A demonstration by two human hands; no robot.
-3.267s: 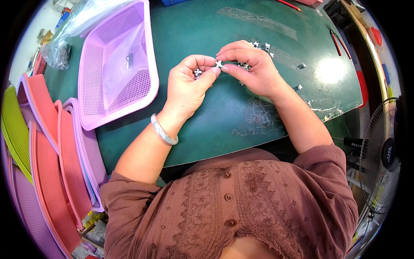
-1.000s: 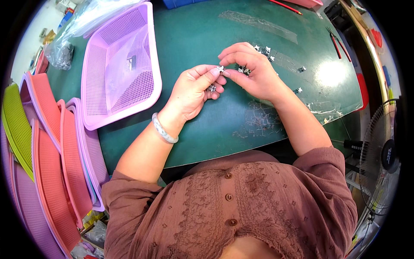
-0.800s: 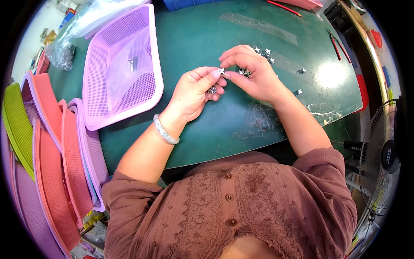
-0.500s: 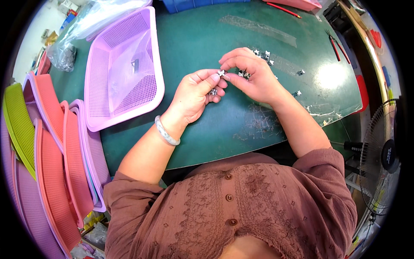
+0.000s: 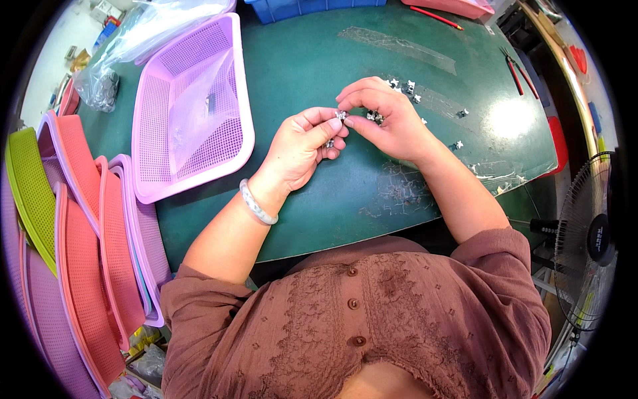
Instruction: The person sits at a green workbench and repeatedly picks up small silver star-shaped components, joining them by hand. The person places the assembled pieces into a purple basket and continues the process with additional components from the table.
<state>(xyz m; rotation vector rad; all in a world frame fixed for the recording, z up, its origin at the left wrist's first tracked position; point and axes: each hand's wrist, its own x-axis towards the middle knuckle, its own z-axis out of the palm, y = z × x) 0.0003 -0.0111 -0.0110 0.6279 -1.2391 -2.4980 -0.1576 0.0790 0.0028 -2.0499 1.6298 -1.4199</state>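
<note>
My left hand (image 5: 302,145) pinches a small black-and-silver part (image 5: 341,115) between thumb and forefinger. Another small metallic part (image 5: 329,143) shows in its curled fingers. My right hand (image 5: 387,120) bends over from the right, its thumb and fingertips meeting that pinched part; whether they grip it or only touch it is too small to make out. Below the right palm lie a few similar parts (image 5: 374,118), partly hidden by the hand. More of these small parts (image 5: 411,87) lie on the green table (image 5: 299,60) just beyond the right hand, with single ones farther right.
A purple mesh basket (image 5: 247,126) holding a clear plastic bag (image 5: 199,113) stands left of my hands. Stacked coloured baskets (image 5: 83,266) crowd the left edge. A blue crate (image 5: 312,8), a red pencil (image 5: 436,18) and red-handled pliers (image 5: 520,74) lie farther off. A fan (image 5: 585,243) stands right.
Both hands hold nearly the same pose over the table. The pinched part has turned slightly at the fingertips, and the view has shifted a little.
</note>
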